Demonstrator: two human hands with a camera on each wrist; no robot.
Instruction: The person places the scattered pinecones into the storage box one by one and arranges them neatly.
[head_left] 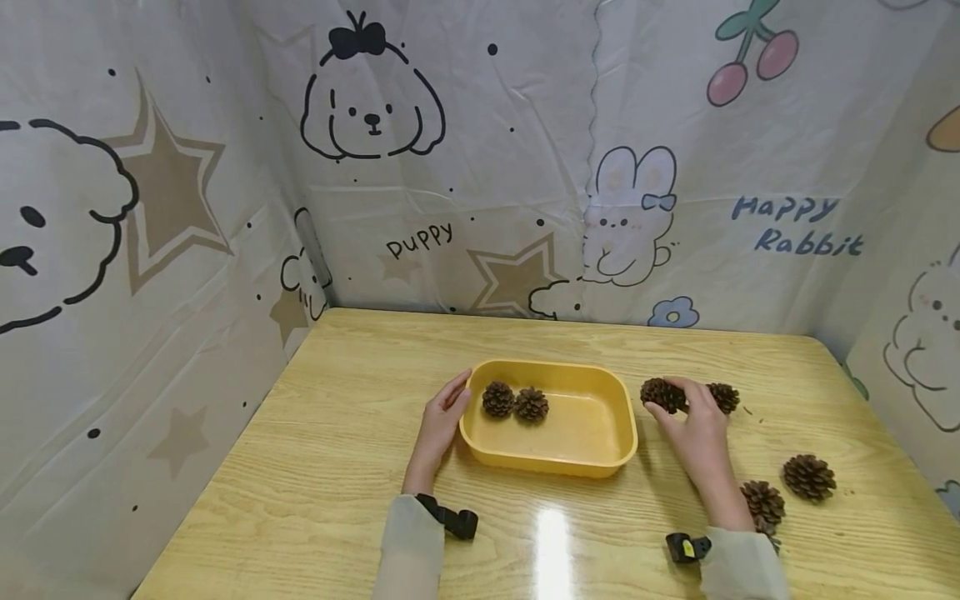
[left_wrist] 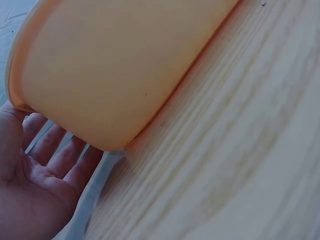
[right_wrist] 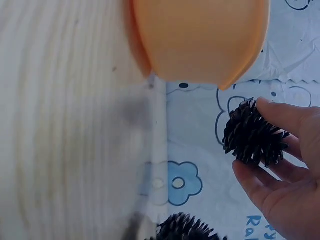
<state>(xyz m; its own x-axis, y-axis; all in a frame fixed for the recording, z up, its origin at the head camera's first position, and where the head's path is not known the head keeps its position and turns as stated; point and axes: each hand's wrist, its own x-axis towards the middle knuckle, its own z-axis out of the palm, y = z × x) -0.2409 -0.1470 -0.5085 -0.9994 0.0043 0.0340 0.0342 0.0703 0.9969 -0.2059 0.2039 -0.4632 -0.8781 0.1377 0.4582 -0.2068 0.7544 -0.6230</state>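
Note:
A yellow plastic tub [head_left: 555, 462] stands on the table with two pine cones, one of them a brown pine cone [head_left: 497, 400], at its left end. My left hand [head_left: 438, 425] rests against the tub's left wall, its fingers extended along the side in the left wrist view. To the right of the tub, my right hand [head_left: 697, 429] pinches a pine cone [right_wrist: 252, 135] between thumb and fingers, off the table. Just behind that hand lies another pine cone [head_left: 724, 397], partly hidden by it in the head view.
On the table's right side lie a large pine cone [head_left: 809, 477] and another pine cone [head_left: 762, 502] near the right forearm, with a further one partly covered by the sleeve. A patterned cloth [head_left: 450, 192] hangs behind the wooden table [head_left: 322, 467].

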